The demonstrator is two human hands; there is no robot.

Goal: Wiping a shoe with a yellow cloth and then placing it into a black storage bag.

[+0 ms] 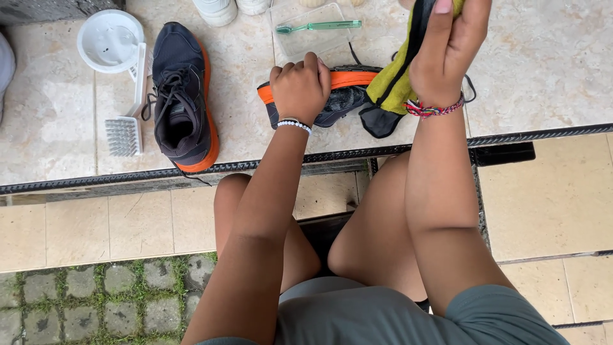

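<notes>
My left hand (300, 86) is closed on a dark sneaker with an orange sole (341, 96), which lies on its side on the tiled floor. My right hand (447, 48) grips a yellow-green and black insole (396, 83), holding it upright so its lower end hangs at the shoe's opening. The matching second sneaker (182, 96) stands apart to the left, laces loose.
A white scrub brush (128, 124) and a white round bowl (110, 40) lie left of the second sneaker. A clear lid with a green toothbrush (317, 26) rests behind the held shoe. White shoes (227, 9) at the top edge. A step edge (96, 179) runs below.
</notes>
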